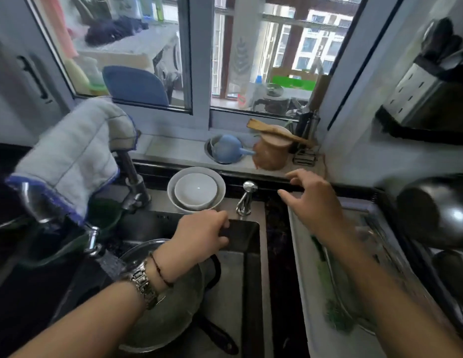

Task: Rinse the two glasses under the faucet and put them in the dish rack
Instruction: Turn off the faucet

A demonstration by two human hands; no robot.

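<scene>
No drinking glass is clearly visible. My left hand (199, 233) hovers over the dark sink (248, 254) with its fingers curled; whether they grip a clear glass cannot be told. My right hand (310, 195) is open, fingers spread, above the far left corner of the white dish rack tray (300, 254) to the right of the sink. The rack's wires (380, 236) are blurred. At the left, the faucet (93, 241) has a grey cloth (70, 156) draped over it. Water seems to run from it onto a glass lid (160, 301).
Two stacked white bowls (197, 189) and a chrome soap pump (247, 197) stand behind the sink. A lidded pan fills the basin. A green-handled utensil (322, 257) lies in the tray. A blue ladle (225, 151) and brown jar (271, 156) sit on the sill. A dark pot (437, 213) stands at the right.
</scene>
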